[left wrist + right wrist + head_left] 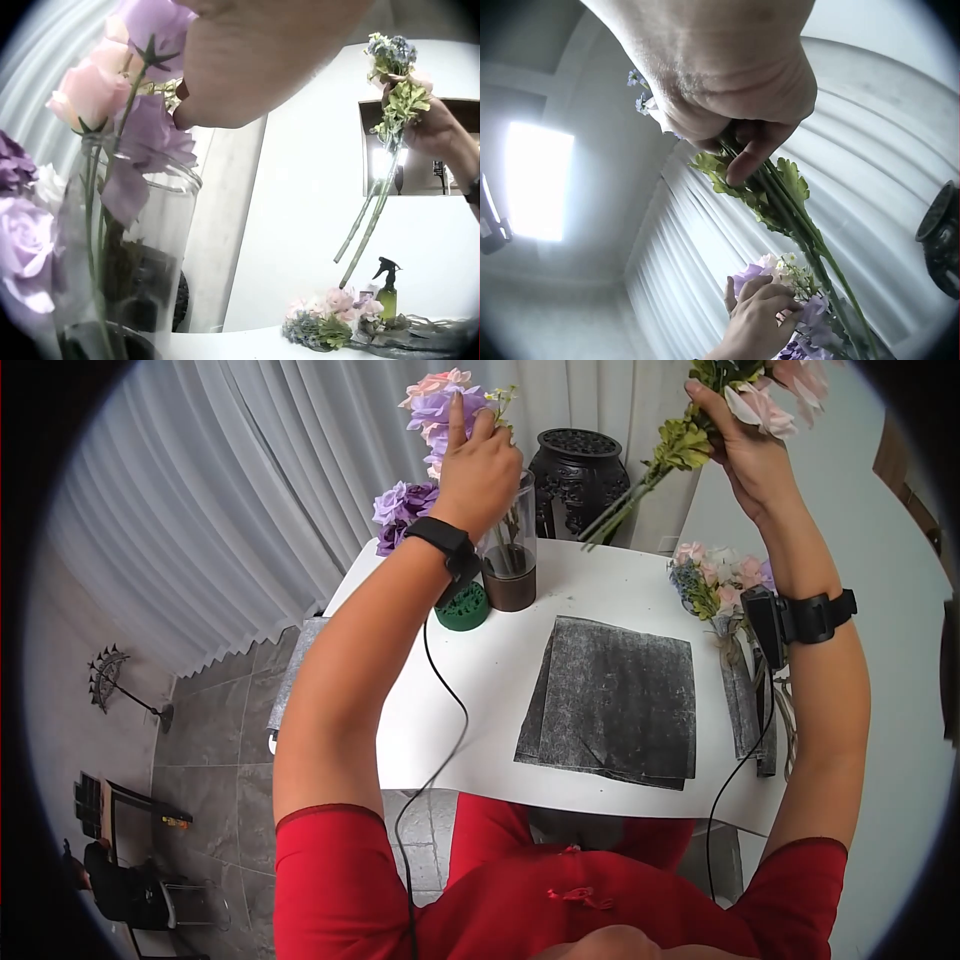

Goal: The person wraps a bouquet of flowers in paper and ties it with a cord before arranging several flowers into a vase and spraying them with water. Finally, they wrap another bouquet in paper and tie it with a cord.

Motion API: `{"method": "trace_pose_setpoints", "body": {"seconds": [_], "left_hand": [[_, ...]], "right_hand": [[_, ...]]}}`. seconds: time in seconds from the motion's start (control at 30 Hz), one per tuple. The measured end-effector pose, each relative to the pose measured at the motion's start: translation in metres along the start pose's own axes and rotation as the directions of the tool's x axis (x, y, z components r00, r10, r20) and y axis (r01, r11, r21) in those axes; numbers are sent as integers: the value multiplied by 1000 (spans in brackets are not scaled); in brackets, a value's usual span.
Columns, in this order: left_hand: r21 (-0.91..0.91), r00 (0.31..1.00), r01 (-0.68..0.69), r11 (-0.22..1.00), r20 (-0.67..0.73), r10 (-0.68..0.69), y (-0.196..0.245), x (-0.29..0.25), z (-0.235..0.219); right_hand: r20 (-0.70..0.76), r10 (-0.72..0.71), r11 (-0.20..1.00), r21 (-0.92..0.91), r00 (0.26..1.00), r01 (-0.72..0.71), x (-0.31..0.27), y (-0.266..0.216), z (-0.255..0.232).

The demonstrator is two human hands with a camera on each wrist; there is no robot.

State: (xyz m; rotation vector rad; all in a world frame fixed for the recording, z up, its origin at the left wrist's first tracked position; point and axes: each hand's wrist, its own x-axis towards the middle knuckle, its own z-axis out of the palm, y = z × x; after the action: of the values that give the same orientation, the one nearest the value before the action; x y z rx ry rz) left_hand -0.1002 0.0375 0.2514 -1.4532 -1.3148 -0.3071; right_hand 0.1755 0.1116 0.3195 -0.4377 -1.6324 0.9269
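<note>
Flower bunch (683, 448), gripped by the right hand (752, 462), is held aloft, apart from the glass vase (525, 528), whose blooms (438, 412) are best steadied lightly by the left hand (480, 475), its fingers loosely spread, to prevent creasing.

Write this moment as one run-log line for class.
left hand: at pink-and-purple flowers in clear vase | right hand: gripping flower stems, raised | white table: dark sheets, green block, other flowers

free air between left hand (480, 473) and right-hand bouquet (682, 446), glass vase (519, 540) in the way beneath the left hand
</note>
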Motion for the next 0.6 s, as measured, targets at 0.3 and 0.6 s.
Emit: {"method": "trace_pose_setpoints", "body": {"seconds": [0.3, 0.6], "left_hand": [[-150, 985, -27, 988, 163, 52, -6, 8, 7], [24, 991, -107, 994, 86, 104, -23, 36, -5]], "right_hand": [[-33, -137, 979, 149, 990, 140, 26, -25, 48], [-15, -279, 956, 91, 960, 279, 69, -11, 89]]}}
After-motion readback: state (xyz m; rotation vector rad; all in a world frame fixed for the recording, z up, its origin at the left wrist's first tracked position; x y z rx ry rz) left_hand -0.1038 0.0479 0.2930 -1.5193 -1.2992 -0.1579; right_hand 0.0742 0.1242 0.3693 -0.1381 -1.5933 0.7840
